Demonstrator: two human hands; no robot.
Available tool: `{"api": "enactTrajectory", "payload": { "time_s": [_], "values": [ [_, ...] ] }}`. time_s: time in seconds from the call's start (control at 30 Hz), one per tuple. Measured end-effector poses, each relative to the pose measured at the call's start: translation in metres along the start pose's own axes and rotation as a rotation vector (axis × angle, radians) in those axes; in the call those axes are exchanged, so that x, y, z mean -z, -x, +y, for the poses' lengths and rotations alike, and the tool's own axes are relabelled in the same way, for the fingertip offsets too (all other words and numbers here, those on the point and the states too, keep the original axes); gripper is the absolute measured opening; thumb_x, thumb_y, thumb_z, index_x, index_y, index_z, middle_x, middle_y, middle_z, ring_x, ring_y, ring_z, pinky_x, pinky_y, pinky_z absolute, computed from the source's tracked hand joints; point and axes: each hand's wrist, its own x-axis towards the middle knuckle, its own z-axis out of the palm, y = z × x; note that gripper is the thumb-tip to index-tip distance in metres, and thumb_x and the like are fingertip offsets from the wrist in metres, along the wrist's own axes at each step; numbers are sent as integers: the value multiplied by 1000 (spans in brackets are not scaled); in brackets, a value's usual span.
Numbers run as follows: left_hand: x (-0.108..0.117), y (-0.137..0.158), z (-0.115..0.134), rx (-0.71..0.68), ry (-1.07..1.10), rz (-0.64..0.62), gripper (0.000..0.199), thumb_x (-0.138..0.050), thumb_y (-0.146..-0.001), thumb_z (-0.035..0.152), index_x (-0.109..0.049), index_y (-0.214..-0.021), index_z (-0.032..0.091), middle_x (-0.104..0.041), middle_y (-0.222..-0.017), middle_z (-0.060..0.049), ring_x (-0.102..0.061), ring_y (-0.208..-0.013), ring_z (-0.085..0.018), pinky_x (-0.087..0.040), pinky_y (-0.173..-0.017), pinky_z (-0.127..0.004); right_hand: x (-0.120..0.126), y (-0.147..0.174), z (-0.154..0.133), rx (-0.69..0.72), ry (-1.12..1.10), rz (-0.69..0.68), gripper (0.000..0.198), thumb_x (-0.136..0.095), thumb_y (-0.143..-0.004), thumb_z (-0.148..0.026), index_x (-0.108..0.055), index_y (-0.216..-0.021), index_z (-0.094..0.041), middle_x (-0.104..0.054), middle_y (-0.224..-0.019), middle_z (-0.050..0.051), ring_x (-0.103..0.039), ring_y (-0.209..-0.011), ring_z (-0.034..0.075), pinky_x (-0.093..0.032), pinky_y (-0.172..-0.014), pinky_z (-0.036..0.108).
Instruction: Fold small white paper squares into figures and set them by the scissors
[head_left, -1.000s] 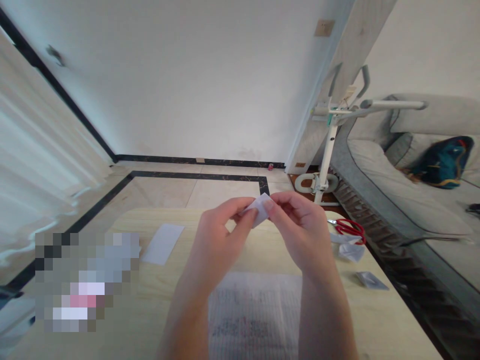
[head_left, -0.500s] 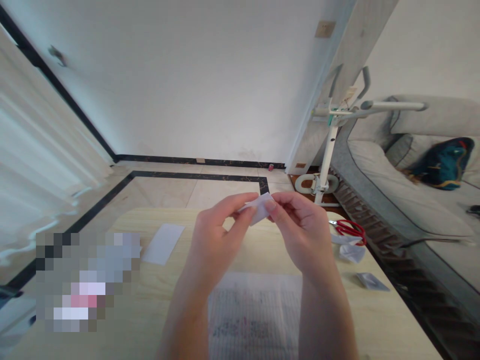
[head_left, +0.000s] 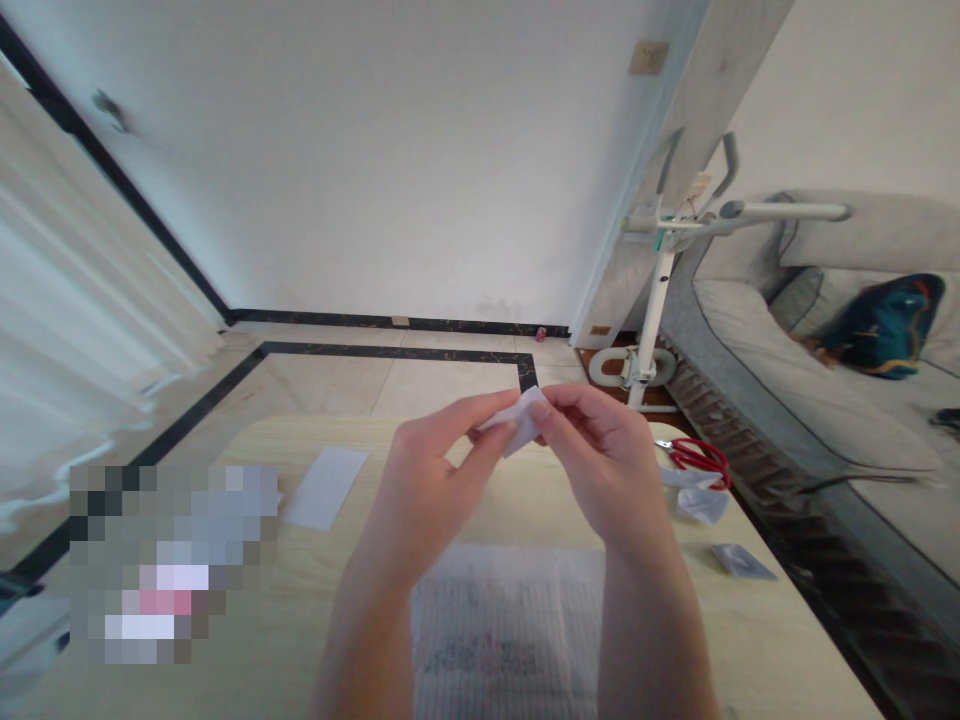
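A small folded piece of white paper (head_left: 528, 424) is held up above the table between both hands. My left hand (head_left: 442, 460) pinches its left side between thumb and fingers. On the paper's right side, my right hand (head_left: 607, 450) presses with the thumb on top, the other fingers curled behind. Below the hands a translucent sheet with dark printing (head_left: 510, 630) lies on the table, partly covered by my forearms. A flat white paper rectangle (head_left: 327, 488) rests to the left of my left hand.
Red-handled scissors (head_left: 697, 457) lie at the table's right edge, beside folded white paper pieces (head_left: 702, 503) and another folded piece (head_left: 742, 562). The pale wooden table (head_left: 300, 620) has a blurred-out patch at its left. A grey sofa (head_left: 810, 370) and white exercise stand (head_left: 654, 310) are beyond.
The left fingers and thumb have shifted slightly rightward along the paper, whose angle is a little different. Both hands still hold it; the objects on the table have not moved.
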Motion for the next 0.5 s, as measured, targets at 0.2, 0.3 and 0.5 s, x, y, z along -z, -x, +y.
{"api": "enactTrajectory", "payload": {
  "time_s": [0.2,0.3,0.5],
  "values": [
    [0,0,1,4,24,-10,24,-58,-85,22,-69,-105,26,-73,-100,-2,-68,-89,-17,-57,-76,-27,0,0,0,7,63,0,13,-62,-82,-29,-67,-79,-18,-66,-66,1,-58,-61,12,-46,-58,25],
    [0,-1,3,33,38,5,22,-58,-85,22,-70,-104,26,-73,-99,-2,-68,-89,-17,-57,-76,-28,-1,1,0,9,39,22,14,-62,-82,-30,-67,-79,-18,-66,-66,1,-59,-60,12,-47,-58,25],
    [-1,-2,6,75,50,15,21,-59,-84,25,-70,-103,25,-73,-94,-1,-68,-81,-14,-57,-73,-25,-2,1,0,1,-11,81,13,-62,-82,-30,-68,-80,-18,-67,-67,2,-60,-61,13,-47,-56,25]
  ]
}}
